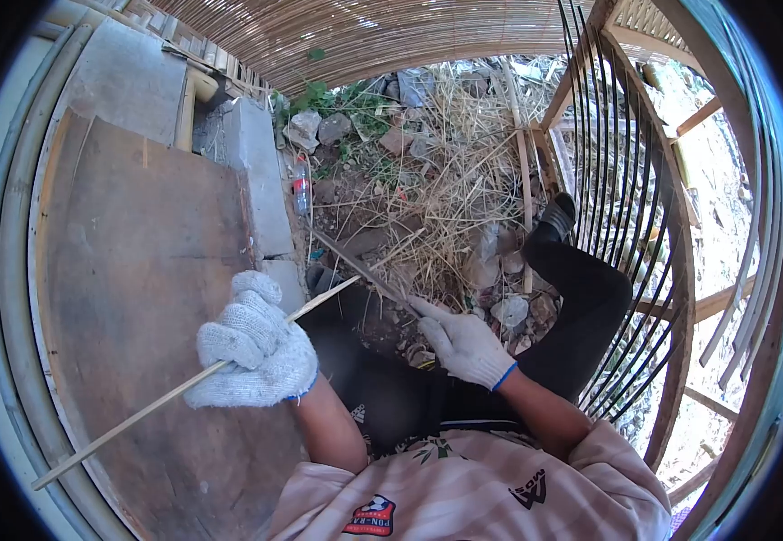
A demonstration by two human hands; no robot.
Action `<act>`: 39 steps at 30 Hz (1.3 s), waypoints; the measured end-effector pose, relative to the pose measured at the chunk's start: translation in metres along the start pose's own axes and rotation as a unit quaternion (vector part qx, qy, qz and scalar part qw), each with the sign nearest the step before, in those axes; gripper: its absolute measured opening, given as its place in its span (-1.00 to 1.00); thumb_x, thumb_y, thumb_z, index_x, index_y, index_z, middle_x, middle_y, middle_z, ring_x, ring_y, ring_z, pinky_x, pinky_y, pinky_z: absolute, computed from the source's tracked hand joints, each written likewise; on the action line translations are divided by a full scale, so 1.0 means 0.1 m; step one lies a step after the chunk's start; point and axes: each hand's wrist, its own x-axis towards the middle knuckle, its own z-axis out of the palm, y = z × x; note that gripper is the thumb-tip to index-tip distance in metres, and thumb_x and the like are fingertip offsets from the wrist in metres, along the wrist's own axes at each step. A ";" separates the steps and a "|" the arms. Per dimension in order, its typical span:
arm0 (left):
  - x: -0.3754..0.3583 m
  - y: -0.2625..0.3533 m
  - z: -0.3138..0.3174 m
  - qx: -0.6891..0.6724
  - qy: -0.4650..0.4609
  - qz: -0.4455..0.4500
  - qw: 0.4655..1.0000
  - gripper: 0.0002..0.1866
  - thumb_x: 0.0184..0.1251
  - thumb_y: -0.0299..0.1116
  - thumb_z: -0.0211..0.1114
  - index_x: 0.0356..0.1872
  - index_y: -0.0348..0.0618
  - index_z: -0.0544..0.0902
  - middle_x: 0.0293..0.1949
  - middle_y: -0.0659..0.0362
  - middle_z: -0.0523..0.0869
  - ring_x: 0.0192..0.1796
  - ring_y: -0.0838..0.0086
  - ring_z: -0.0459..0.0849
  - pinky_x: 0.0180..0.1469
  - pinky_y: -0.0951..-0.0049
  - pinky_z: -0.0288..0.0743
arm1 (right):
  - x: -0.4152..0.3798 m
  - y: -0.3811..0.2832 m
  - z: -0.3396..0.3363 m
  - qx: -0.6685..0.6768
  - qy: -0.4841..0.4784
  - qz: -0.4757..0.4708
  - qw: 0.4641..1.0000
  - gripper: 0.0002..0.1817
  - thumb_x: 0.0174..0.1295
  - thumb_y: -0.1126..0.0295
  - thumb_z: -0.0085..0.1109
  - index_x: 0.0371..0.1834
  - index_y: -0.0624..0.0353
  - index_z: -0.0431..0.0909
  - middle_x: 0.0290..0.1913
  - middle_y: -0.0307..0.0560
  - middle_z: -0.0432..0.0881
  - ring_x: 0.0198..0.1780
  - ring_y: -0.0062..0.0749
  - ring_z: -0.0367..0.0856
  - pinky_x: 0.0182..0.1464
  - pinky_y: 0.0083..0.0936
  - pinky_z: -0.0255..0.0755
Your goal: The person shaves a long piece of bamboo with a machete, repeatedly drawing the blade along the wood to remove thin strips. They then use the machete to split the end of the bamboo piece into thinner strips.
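A white knitted glove covers my left hand (254,347), whose fingers are wrapped round a long thin bamboo strip (139,413). The strip slants from the lower left up to the right, its tip near the blade of a long knife (355,262). My right hand (465,343), in a white glove with a blue cuff, is closed round the near end of the knife; its handle is hidden by the fingers. The blade points up and left, away from me, over the ground between my legs.
A brown wooden board (148,243) lies at the left beside grey concrete blocks (261,176). A plastic bottle (301,185) stands near them. Straw (450,171), stones and plants cover the ground ahead. Thin black rods (621,162) and a wooden frame (680,270) rise at the right.
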 end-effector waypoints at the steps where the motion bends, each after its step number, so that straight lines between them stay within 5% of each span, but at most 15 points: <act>1: 0.00 0.01 0.04 0.002 0.002 0.000 1.000 -0.24 0.61 0.52 -0.30 -0.61 0.12 0.28 -0.78 0.31 0.20 -0.66 0.47 0.06 -0.25 0.20 0.16 | -0.06 -0.11 0.04 0.012 0.002 -0.026 1.000 -0.44 0.65 0.10 -0.10 0.64 -0.02 0.35 -0.43 0.21 0.71 -0.31 0.24 0.74 -0.13 0.00 0.61; 4: 0.05 0.02 0.13 0.028 -0.048 -0.003 0.998 -0.24 0.60 0.53 -0.30 -0.60 0.11 0.29 -0.77 0.31 0.23 -0.67 0.47 0.12 -0.26 0.21 0.22 | -0.18 -0.50 -0.05 0.039 -0.024 -0.100 0.994 -0.41 0.62 0.13 -0.04 0.66 -0.01 0.32 -0.29 0.33 0.74 -0.24 0.27 0.76 -0.10 0.01 0.61; 8: 0.09 0.03 0.07 -0.034 -0.113 -0.018 0.993 -0.22 0.59 0.53 -0.28 -0.59 0.08 0.34 -0.77 0.29 0.30 -0.68 0.48 0.20 -0.36 0.25 0.24 | -0.19 -0.67 -0.22 0.034 -0.100 -0.047 0.993 -0.41 0.61 0.15 -0.03 0.66 -0.01 0.33 -0.17 0.38 0.74 -0.18 0.30 0.77 -0.09 0.00 0.63; 10: 0.05 0.02 0.06 -0.052 -0.138 -0.033 0.989 -0.22 0.59 0.53 -0.27 -0.58 0.07 0.37 -0.76 0.29 0.33 -0.68 0.48 0.22 -0.39 0.26 0.23 | -0.25 -0.58 -0.13 0.074 -0.029 -0.130 0.988 -0.44 0.60 0.25 0.03 0.62 0.09 0.40 -0.55 0.13 0.58 -0.55 -0.05 0.62 -0.32 -0.21 0.54; 13: 0.07 -0.01 0.12 -0.058 -0.125 -0.012 0.990 -0.16 0.54 0.55 -0.18 -0.67 -0.01 0.33 -0.79 0.27 0.34 -0.77 0.43 0.28 -0.51 0.21 0.44 | -0.28 -0.51 -0.11 0.083 -0.027 -0.140 0.986 -0.44 0.59 0.26 0.01 0.62 0.09 0.41 -0.53 0.16 0.58 -0.51 0.00 0.64 -0.28 -0.21 0.56; 20: 0.05 -0.01 0.11 -0.049 -0.120 -0.004 0.992 -0.17 0.55 0.54 -0.17 -0.68 0.02 0.37 -0.81 0.28 0.33 -0.77 0.43 0.29 -0.48 0.21 0.49 | -0.18 -0.40 -0.04 0.056 -0.019 -0.151 0.987 -0.43 0.55 0.27 0.06 0.60 0.06 0.42 -0.27 0.22 0.72 -0.31 0.10 0.76 -0.16 -0.13 0.61; 22: 0.06 0.01 0.06 -0.041 -0.115 0.002 0.993 -0.17 0.55 0.54 -0.18 -0.67 0.02 0.38 -0.81 0.27 0.35 -0.76 0.43 0.30 -0.47 0.21 0.49 | -0.17 -0.40 -0.03 -0.010 -0.015 -0.134 0.991 -0.40 0.57 0.13 0.05 0.64 -0.08 0.35 -0.23 0.21 0.74 -0.20 0.14 0.78 -0.12 -0.01 0.62; 24: 0.06 0.02 0.01 -0.039 -0.161 -0.018 0.986 -0.21 0.58 0.53 -0.26 -0.57 0.04 0.40 -0.75 0.29 0.36 -0.69 0.45 0.25 -0.36 0.22 0.31 | -0.15 -0.36 0.01 -0.022 0.001 -0.148 0.989 -0.41 0.57 0.13 0.05 0.64 -0.09 0.36 -0.26 0.18 0.73 -0.21 0.13 0.77 -0.12 -0.01 0.62; 32: -0.01 0.05 0.14 0.014 -0.135 -0.015 0.991 -0.21 0.58 0.54 -0.32 -0.60 0.09 0.36 -0.77 0.28 0.30 -0.67 0.45 0.18 -0.24 0.12 0.32 | -0.19 -0.11 0.07 -0.065 0.058 -0.162 0.983 -0.43 0.58 0.13 0.04 0.63 -0.13 0.37 -0.29 0.10 0.73 -0.23 0.08 0.77 -0.10 -0.03 0.62; 35: 0.07 0.01 -0.01 -0.006 -0.056 -0.020 0.998 -0.23 0.59 0.54 -0.33 -0.61 0.12 0.27 -0.79 0.32 0.16 -0.63 0.46 0.03 -0.22 0.19 0.22 | -0.08 0.26 0.12 -0.071 0.028 0.015 0.997 -0.44 0.65 0.03 -0.13 0.63 -0.11 0.38 -0.31 0.18 0.77 -0.17 0.14 0.79 -0.03 -0.03 0.62; 39: 0.13 0.01 -0.20 -0.035 -0.064 -0.032 0.997 -0.25 0.61 0.51 -0.35 -0.63 0.15 0.21 -0.79 0.32 0.13 -0.64 0.46 0.04 -0.20 0.21 0.20 | 0.04 1.05 0.27 -0.033 0.108 0.044 0.993 -0.44 0.65 0.01 -0.15 0.61 -0.14 0.41 -0.28 0.22 0.77 -0.18 0.19 0.78 -0.03 0.00 0.61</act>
